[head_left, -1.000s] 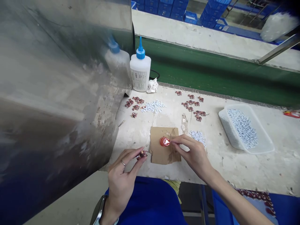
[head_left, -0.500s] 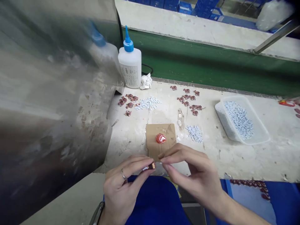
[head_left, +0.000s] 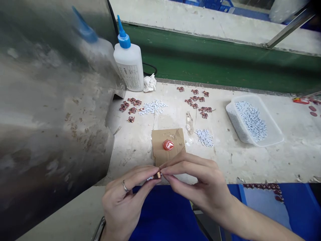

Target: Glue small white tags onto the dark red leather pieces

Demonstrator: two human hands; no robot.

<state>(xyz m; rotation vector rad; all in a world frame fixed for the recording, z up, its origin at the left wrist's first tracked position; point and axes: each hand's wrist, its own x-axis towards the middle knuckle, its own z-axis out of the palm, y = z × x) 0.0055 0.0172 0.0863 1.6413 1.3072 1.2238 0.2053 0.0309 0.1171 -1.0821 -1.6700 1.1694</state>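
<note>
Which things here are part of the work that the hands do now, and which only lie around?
In the work:
left hand
right hand
small part pinched between both
cardboard piece
red glue blob

Lying around:
glue bottle
crumpled tissue
plastic tray

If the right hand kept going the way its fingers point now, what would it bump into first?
The right hand points leftward, so it would meet the small part pinched there, then the left hand fingertips. They already look touching, though depth is unclear.
</note>
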